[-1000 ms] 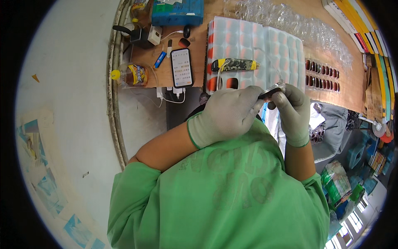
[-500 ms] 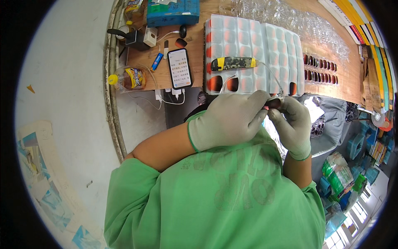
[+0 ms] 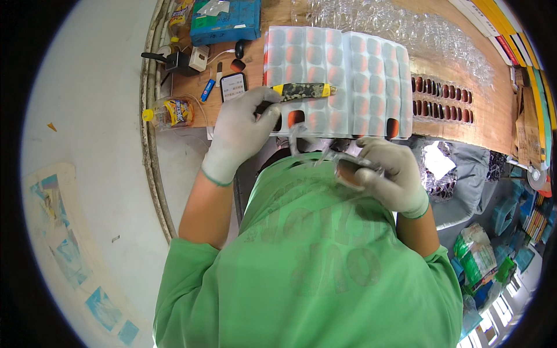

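My right hand, in a grey-white knit glove, grips a clear-framed pair of glasses with a brownish lens. The frame is blurred and held low before my green shirt, and one clear temple points up to the left. On the left, my gloved left hand curls its fingers and thumb round the left end of a utility knife with a camouflage body and yellow bands. The knife lies across a white lens tray with rows of covered lenses. A bare reddish-brown lens sits by its front edge.
Left of the tray are a phone, partly behind my left hand, a blue lighter and a yellow-capped bottle. A blue box stands behind. Two rows of dark lenses and clear plastic packaging lie to the right and back.
My left hand has let go of the glasses and moved left to the knife's end. My right hand keeps the glasses, now lower and nearer my shirt. The whole view has shifted slightly.
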Motion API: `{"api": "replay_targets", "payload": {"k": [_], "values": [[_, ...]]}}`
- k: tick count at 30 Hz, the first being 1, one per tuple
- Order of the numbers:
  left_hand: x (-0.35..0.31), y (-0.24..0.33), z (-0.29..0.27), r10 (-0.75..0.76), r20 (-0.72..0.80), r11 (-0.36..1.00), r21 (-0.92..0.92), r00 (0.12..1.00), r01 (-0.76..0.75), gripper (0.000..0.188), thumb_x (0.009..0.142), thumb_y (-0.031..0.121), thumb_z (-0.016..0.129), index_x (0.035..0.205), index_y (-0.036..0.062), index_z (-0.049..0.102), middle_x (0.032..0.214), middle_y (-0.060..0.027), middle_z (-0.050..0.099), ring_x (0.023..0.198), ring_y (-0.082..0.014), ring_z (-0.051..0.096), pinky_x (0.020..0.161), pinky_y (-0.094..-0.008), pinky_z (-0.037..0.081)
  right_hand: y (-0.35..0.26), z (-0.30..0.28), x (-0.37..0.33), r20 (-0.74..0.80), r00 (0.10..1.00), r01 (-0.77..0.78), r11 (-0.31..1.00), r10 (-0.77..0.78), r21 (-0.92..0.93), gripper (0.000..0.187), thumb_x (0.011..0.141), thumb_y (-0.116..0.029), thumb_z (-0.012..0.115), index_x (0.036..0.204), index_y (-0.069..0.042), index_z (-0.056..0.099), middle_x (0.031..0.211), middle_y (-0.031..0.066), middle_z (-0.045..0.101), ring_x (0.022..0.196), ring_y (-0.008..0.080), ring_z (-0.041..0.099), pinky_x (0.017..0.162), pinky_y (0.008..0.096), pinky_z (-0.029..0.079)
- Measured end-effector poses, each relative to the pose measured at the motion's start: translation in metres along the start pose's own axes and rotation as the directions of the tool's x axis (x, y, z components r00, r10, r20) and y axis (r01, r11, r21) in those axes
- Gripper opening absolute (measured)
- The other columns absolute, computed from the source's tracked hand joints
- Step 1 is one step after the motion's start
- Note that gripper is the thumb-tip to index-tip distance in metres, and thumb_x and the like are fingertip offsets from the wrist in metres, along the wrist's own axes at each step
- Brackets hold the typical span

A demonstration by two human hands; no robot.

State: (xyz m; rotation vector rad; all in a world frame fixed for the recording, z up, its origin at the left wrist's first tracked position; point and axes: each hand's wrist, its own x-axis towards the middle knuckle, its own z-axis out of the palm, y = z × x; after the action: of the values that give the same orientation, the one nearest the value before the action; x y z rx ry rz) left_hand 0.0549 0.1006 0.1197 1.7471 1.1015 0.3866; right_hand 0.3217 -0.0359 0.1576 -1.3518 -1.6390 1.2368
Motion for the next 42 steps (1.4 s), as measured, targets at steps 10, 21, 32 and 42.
{"api": "replay_targets", "payload": {"k": [10, 21, 32, 42], "values": [[0.022, -0.018, 0.075, -0.195, -0.033, 0.654, 0.74, 0.98, 0.155, 0.047, 0.08, 0.035, 0.076, 0.112, 0.0027, 0.062, 0.112, -0.0204, 0.062, 0.106, -0.0384, 0.065, 0.088, -0.0492, 0.054, 0.013, 0.0, -0.007, -0.226, 0.96, -0.088, 0.944, 0.166, 0.318, 0.062, 0.091, 0.002, 0.054, 0.147, 0.012, 0.03, 0.107, 0.0141, 0.069, 0.092, 0.0168, 0.066, 0.091, 0.0317, 0.051], [-0.002, 0.024, 0.033, 0.071, 0.117, 0.955, -0.293, 0.991, -0.034, 0.029, 0.087, 0.022, 0.075, 0.098, 0.0017, 0.058, 0.089, -0.0051, 0.062, 0.08, -0.0152, 0.06, 0.073, -0.0321, 0.051, -0.001, 0.02, 0.011, -0.223, 0.951, -0.119, 0.922, 0.212, 0.37, 0.064, 0.09, 0.008, 0.049, 0.151, 0.005, 0.028, 0.125, 0.0163, 0.061, 0.096, 0.018, 0.064, 0.086, 0.0313, 0.054], [-0.009, 0.026, 0.005, 0.217, 0.374, 0.663, -0.735, 0.902, 0.145, 0.025, 0.094, 0.012, 0.067, 0.115, -0.0005, 0.062, 0.1, -0.0047, 0.065, 0.087, -0.0104, 0.06, 0.079, -0.0292, 0.05, -0.031, 0.045, 0.02, 0.017, 0.899, -0.39, 0.781, 0.439, 0.488, 0.024, 0.098, -0.01, 0.056, 0.115, 0.006, 0.062, 0.092, 0.0061, 0.071, 0.078, 0.0071, 0.061, 0.069, 0.0237, 0.051], [-0.025, 0.03, -0.003, 0.486, 0.141, 0.865, -0.216, 0.862, -0.452, 0.021, 0.091, 0.017, 0.065, 0.106, 0.0038, 0.07, 0.088, -0.0155, 0.064, 0.079, -0.0307, 0.062, 0.072, -0.0381, 0.05, -0.026, 0.078, 0.01, -0.268, 0.949, -0.123, 0.979, 0.163, 0.162, 0.024, 0.101, -0.008, 0.05, 0.116, 0.005, 0.063, 0.088, 0.0094, 0.07, 0.08, 0.0154, 0.066, 0.077, 0.0299, 0.053]]}}
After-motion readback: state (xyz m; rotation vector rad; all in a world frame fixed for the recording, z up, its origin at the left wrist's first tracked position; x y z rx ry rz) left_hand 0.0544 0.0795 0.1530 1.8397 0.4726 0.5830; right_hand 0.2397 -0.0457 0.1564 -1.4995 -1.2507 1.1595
